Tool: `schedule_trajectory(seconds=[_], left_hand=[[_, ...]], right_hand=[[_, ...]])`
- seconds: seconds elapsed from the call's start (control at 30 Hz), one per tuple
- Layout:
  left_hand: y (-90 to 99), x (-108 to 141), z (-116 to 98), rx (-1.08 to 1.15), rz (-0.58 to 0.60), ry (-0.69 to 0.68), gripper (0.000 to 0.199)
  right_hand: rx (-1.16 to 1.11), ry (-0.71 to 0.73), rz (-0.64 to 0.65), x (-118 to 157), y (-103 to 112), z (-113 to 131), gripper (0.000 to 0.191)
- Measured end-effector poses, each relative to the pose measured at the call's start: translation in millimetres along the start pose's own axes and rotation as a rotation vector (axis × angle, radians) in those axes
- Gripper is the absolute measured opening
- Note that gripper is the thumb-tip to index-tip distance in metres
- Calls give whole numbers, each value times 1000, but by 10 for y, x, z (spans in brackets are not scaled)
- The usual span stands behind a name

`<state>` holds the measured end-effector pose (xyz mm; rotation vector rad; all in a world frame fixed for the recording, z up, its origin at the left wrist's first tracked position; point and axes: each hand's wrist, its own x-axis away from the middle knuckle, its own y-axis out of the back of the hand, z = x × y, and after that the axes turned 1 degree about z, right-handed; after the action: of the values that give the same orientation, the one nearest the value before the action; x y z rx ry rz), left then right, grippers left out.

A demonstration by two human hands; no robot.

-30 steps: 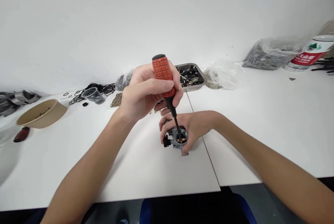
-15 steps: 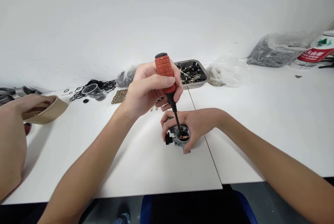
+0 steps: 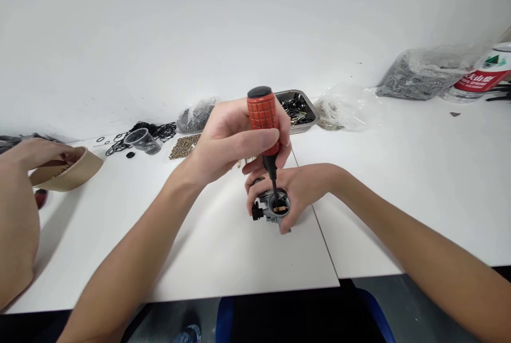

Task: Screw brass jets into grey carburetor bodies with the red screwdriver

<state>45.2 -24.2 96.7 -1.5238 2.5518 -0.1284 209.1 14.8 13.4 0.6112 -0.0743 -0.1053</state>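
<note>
My left hand [image 3: 243, 138] is closed round the red, ridged handle of a screwdriver [image 3: 263, 114], which stands nearly upright. Its dark shaft reaches down into the round bore of a grey metal carburetor [image 3: 274, 218]; the tip is in the bore, beside a small brass-coloured piece [image 3: 280, 209]. With fingers and thumb around its sides, my right hand [image 3: 295, 191] grips the carburetor on the white table. A black knob sticks out of the carburetor's left side. A few small brass parts lie behind my left hand, partly hidden.
Behind my hands are a metal tray [image 3: 315, 116] of small dark parts, a heap of brass pieces [image 3: 183, 147], plastic bags [image 3: 351, 111], a clear cup [image 3: 142, 141] and black rings [image 3: 163, 131]. At left, another person's hand [image 3: 35, 154] reaches into a tan ring [image 3: 85, 170].
My left hand and the screwdriver handle have shifted right and slightly down, so the screwdriver stands more upright. My right hand and the carburetor have hardly moved.
</note>
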Motion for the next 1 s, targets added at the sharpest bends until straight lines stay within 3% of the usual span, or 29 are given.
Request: schedule_trajectory(seconds=[0.1, 0.27, 0.37, 0.43, 0.5, 0.63, 0.73, 0.83, 1.0], left_hand=[[14, 63, -33, -129, 83, -73, 15], [-29, 170, -129, -170, -160, -177, 10], [-73, 233, -205, -364, 16, -364, 29], [-60, 267, -240, -466, 148, -426, 28], [-1, 285, -254, -414, 142, -349, 22], [139, 285, -234, -108, -63, -135, 29], [140, 287, -231, 2, -83, -145, 32], [68, 307, -273, -33, -13, -191, 38], [14, 357, -349, -514, 237, -401, 37]], right_hand=[[-17, 12, 12, -3, 7, 2, 45], [-51, -28, 20, 0, 4, -17, 51], [-34, -7, 10, -2, 5, -16, 47], [-34, 6, 13, -5, 10, -11, 47], [-43, -2, 24, -6, 15, -5, 48], [-45, -19, 40, -6, 20, -4, 50], [-15, 0, 31, -5, 20, -17, 49], [2, 7, 29, -5, 21, -31, 49], [-24, 9, 35, -2, 22, -29, 50]])
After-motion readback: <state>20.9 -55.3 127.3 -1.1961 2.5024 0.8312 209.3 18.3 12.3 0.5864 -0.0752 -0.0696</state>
